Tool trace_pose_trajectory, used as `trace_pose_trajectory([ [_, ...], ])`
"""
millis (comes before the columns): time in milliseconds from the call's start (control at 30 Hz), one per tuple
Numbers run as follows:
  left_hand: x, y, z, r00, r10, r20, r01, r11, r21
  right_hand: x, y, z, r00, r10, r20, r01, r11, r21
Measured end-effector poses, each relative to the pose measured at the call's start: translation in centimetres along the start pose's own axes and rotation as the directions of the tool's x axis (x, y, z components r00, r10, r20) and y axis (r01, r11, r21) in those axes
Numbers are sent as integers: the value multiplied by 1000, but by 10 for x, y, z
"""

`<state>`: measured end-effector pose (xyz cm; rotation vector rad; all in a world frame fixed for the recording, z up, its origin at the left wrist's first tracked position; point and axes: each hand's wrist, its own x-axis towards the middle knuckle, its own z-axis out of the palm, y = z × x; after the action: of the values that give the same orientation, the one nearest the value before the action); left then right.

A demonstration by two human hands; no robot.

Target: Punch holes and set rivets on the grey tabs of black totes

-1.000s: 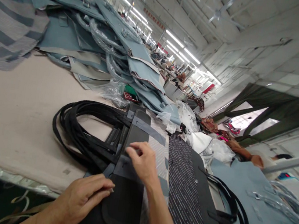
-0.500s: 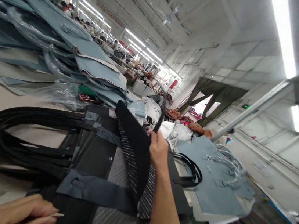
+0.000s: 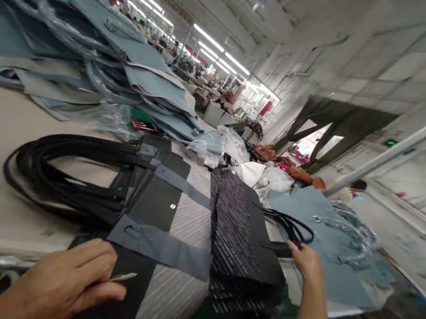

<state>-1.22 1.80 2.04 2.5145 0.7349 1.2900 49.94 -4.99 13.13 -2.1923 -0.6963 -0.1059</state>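
Note:
My left hand (image 3: 73, 280) is closed on a small pale strip (image 3: 124, 276) over the near edge of a stack of black and grey bag panels (image 3: 187, 230). Long black straps (image 3: 52, 174) loop out from the stack's left side. Grey fabric tabs (image 3: 161, 247) cross the top panel, beside a small round snap. On the right, my right hand (image 3: 304, 259) pinches a black strap (image 3: 292, 234) of the dark striped panels (image 3: 241, 237), which lie against the stack's right side.
Blue-grey panels with plastic-wrapped handles (image 3: 114, 45) are piled at the back left. More blue panels (image 3: 327, 249) lie at the right. White plastic bags (image 3: 250, 173) and brown pieces sit behind. A person (image 3: 357, 188) is partly visible at the far right.
My right hand has moved right and down, laying the raised black panel over onto the right side. My left hand has come further into view, still with the pale strip.

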Motion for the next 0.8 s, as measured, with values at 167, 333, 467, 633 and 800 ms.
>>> trace_pose_trajectory([
  [167, 12, 7, -5, 994, 62, 87, -69, 995, 78, -97, -36, 31, 935, -257, 243, 222, 962, 162],
  [333, 11, 7, -4, 992, 64, 113, -80, 987, 142, -237, -103, 78, 391, -843, 368, 554, 535, 638],
  [467, 4, 4, -4, 992, 4, 122, -20, 991, 132, -274, -124, 99, 217, -946, 242, 661, 325, 677],
  [633, -7, 1, -2, 981, -130, 143, 131, 991, 2, -271, -126, 112, 161, -970, 183, 718, 242, 653],
  [800, -7, -7, 1, 985, -114, 133, 126, 988, -88, -275, -129, 122, 198, -969, 149, 745, 247, 620],
])
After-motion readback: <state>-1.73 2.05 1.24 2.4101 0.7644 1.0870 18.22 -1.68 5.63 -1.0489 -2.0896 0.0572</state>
